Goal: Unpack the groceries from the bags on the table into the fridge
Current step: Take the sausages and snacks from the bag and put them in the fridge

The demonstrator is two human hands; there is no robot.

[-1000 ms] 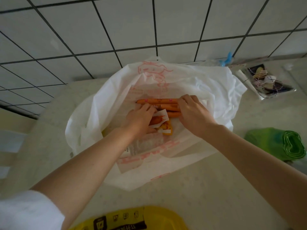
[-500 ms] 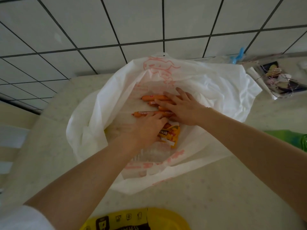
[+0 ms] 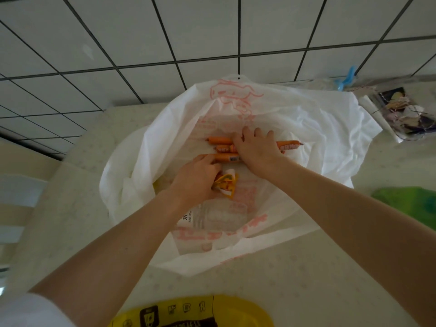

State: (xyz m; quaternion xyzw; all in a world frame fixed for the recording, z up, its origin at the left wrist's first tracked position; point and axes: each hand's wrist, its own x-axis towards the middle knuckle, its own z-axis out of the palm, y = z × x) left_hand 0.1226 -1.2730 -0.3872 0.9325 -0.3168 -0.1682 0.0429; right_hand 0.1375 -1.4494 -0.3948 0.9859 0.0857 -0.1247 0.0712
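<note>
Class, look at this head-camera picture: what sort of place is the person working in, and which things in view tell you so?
Probably a home kitchen. A tiled wall stands behind a pale table, and an open white shopping bag on it holds orange sausages that both hands are gathering.

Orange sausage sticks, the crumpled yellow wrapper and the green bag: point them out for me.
orange sausage sticks (image 3: pixel 218 139), head view, left end of the top stick.
crumpled yellow wrapper (image 3: pixel 227 185), head view, its middle.
green bag (image 3: pixel 411 202), head view, its top.

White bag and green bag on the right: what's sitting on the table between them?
Nothing: in the head view only bare speckled table shows between the white bag and the green bag.
</note>
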